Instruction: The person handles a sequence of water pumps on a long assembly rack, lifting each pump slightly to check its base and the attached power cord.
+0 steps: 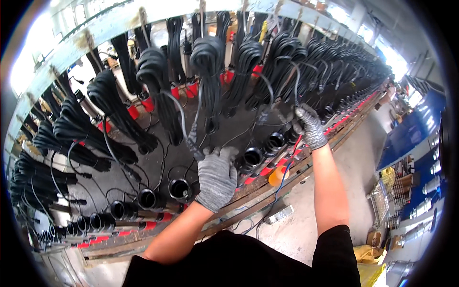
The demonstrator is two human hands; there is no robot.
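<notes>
My left hand (217,178), in a grey knitted glove, has its fingers curled down over the bench edge among thin black wires. What lies under its fingertips is hidden. A dark cable plug (195,149) hangs right beside those fingers. My right hand (311,128), gloved alike, is raised farther right, its fingers closed at the lower end of a hanging black cable (297,86). Below its thumb runs a thin red lead (297,145), which continues toward a blue wire (283,183). Black cylinders with round open ends (252,157) lie between my hands.
Thick coiled black cables (208,57) hang in a long row from a pale overhead rail (110,24). More open-ended cylinders (148,198) line the bench edge at left. An orange round object (277,176) is below the edge. A wire cart (386,201) stands at right.
</notes>
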